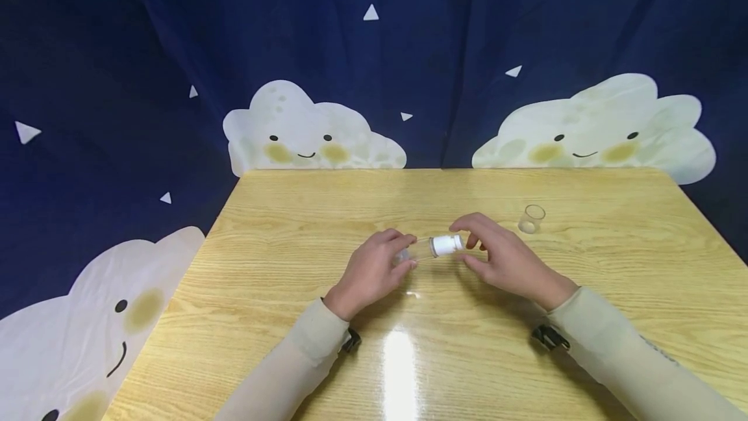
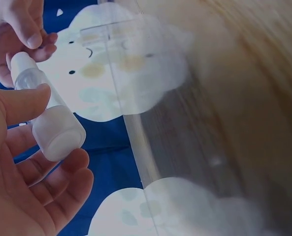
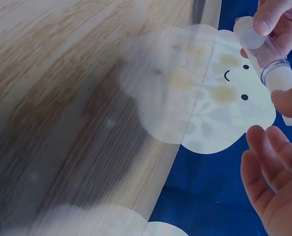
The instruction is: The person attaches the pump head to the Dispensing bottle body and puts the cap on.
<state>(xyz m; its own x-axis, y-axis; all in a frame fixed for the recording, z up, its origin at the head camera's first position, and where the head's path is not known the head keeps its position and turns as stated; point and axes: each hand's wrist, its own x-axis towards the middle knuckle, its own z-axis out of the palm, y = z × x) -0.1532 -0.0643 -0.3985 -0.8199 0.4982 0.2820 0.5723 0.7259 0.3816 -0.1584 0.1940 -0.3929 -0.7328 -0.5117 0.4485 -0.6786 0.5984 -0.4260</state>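
Nearest, short of the bottle, come pale sleeves [image 1: 619,343]; a small dark mark [image 1: 660,351] on the right one is too small to read. The left hand [image 1: 371,268] pinches the clear end of the white-and-clear bottle [image 1: 447,245], which lies sideways between both hands; the left wrist view shows lower fingers curled beneath, hidden from the head. The right hand [image 1: 511,262] is half-open around the bottle's white end; I cannot tell whether it grips. Beyond the bottle, rightward, a clear cup [image 1: 531,221] stands on the wooden table [image 1: 280,232]; farthest hangs a blue curtain [image 1: 350,51] with smiling clouds [image 1: 315,135].
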